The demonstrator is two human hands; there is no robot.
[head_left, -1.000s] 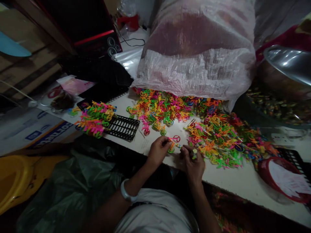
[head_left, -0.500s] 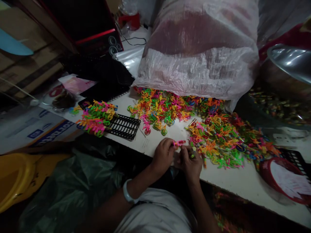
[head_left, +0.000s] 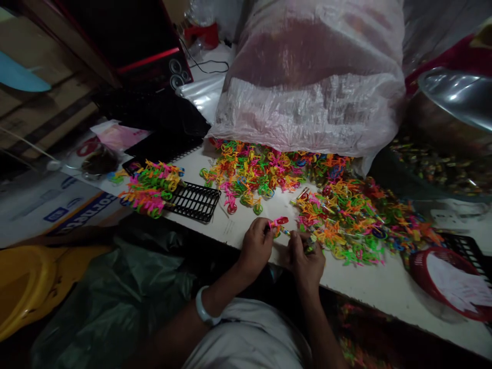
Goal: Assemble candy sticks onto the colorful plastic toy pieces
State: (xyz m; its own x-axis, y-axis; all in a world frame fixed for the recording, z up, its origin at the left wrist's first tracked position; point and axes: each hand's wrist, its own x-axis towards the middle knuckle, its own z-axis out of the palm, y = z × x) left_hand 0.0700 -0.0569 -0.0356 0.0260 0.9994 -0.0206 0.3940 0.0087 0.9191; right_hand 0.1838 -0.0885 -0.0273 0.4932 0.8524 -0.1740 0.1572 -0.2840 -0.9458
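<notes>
My left hand (head_left: 257, 246) is closed, pinching a small pink and red plastic toy (head_left: 278, 222) just over the table's front edge. Close by on the right, my right hand (head_left: 308, 262) has its fingers curled around a small clear-wrapped piece (head_left: 309, 244) with yellow-green in it; its exact kind is too small to make out. The two hands are slightly apart. Beyond my right hand spreads a heap of bright plastic toys (head_left: 346, 215) with ring-like wheels. A black slotted tray (head_left: 197, 201) lies to the left, its left part under a stack of similar toys (head_left: 151, 188).
A large whitish plastic sack (head_left: 307, 107) stands at the back, with more toys spilling from its mouth. At right are a red basket (head_left: 419, 271) holding white paper and a steel bowl (head_left: 461, 100). A black and red speaker (head_left: 151, 66) stands back left; a yellow stool (head_left: 23, 287) is lower left.
My hands have moved slightly apart, the right one shifting right and down. The toy in my left hand has turned, its red end now tilting up.
</notes>
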